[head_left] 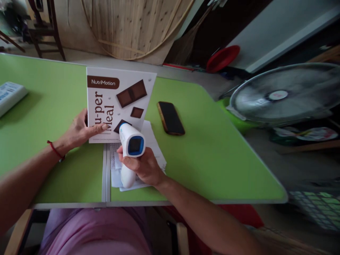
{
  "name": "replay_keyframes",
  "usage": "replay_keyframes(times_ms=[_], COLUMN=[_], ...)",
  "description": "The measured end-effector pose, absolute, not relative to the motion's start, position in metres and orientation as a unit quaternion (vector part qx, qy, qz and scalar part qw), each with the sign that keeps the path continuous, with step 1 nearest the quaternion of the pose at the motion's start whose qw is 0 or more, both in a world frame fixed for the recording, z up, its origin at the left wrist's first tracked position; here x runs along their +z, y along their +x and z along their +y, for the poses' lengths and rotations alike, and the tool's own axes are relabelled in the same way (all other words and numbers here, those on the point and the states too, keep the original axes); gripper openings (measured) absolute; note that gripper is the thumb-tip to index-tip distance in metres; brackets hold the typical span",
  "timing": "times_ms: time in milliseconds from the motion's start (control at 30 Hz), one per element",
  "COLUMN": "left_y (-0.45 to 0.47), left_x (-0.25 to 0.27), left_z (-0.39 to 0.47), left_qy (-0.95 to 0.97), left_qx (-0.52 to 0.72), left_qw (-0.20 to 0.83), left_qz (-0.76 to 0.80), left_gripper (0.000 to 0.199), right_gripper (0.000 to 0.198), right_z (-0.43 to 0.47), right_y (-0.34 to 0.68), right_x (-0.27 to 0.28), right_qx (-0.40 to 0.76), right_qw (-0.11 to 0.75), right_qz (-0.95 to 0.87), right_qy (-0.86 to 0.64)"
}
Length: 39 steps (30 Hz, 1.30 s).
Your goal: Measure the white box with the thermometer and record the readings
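My left hand (82,127) grips the lower left edge of a white NutriMotion box (102,101), thumb on its front and the other fingers behind it. The box is held upright, its printed chocolate pieces facing me. In my right hand (147,166) is a white infrared thermometer (129,140) with a blue-rimmed dark screen, my fingers wrapped round its handle. Its front end is close to the box's lower right; I cannot tell whether they touch. Under the thermometer lie several sheets of paper (155,152) with writing.
A phone (171,118) lies on the green folding table (207,159), right of the box. At the far left is a white box (12,94). Beyond the table's right edge stands a fan (287,94); a red basin (223,58) and a wooden chair (44,30) are behind.
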<state>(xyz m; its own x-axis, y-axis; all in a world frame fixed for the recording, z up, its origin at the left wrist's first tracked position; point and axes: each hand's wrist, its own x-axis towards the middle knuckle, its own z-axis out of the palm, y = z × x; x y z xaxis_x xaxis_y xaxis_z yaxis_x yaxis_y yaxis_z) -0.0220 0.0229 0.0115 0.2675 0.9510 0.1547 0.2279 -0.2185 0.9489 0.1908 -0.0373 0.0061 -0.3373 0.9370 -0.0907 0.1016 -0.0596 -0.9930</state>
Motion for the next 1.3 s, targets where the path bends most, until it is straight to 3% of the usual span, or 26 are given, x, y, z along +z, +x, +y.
replay_keyframes(times_ms=[267, 700, 1300], left_y=[-0.023, -0.020, -0.027], left_x=[0.012, 0.014, 0.022], left_z=[0.023, 0.021, 0.022], left_qy=[0.668, 0.663, 0.689], left_qx=[0.406, 0.419, 0.359], left_qw=[0.437, 0.442, 0.319], left_qz=[0.444, 0.436, 0.543], left_gripper=[0.045, 0.043, 0.053], right_gripper=[0.025, 0.026, 0.022], right_z=[-0.039, -0.039, -0.038], right_y=[0.191, 0.190, 0.192], right_x=[0.007, 0.003, 0.005], right_qx=[0.536, 0.566, 0.588], right_qw=[0.358, 0.359, 0.384], right_qz=[-0.606, -0.585, -0.572], right_qy=[-0.466, -0.457, -0.423])
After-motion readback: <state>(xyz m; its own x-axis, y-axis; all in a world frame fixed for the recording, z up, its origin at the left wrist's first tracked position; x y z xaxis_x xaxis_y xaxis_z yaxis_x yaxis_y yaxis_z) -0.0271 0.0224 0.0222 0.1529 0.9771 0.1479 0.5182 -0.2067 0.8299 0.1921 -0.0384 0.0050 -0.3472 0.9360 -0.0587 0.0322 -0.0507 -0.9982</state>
